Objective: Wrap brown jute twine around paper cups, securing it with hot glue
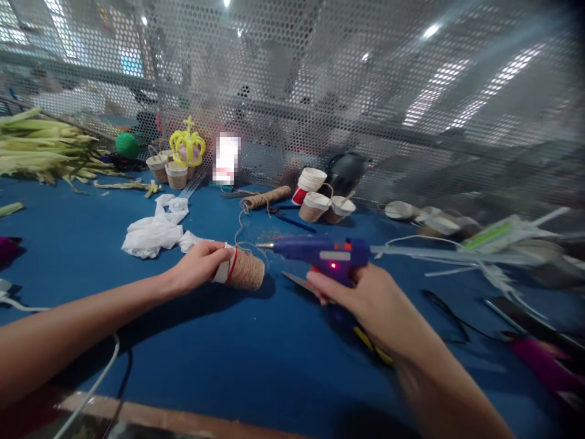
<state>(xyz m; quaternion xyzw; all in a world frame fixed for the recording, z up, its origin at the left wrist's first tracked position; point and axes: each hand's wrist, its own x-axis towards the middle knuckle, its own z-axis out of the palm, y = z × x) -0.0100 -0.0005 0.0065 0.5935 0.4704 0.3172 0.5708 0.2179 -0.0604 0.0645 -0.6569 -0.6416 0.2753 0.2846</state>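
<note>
My left hand [201, 266] is closed round the rim end of a paper cup [247, 270], which lies tilted on its side. Brown twine is wound round its wall, and a red line shows near the rim. A blue hot glue gun [320, 251] sits in my right hand [356, 289], its red light lit and a clear glue stick [434, 252] jutting from the back. The metal nozzle points left, just above and apart from the cup's base. Scissors [299, 281] with yellow-and-black handles lie partly hidden under my right hand.
A twine roll [267, 198] lies behind the cup, its strand trailing towards it. Crumpled white material [153, 235] is at left. Twine-wrapped cups [315, 207] and a yellow crown [187, 146] stand by the perforated metal screen [274, 79]. Pale husks [41, 149] are piled far left; cables lie right.
</note>
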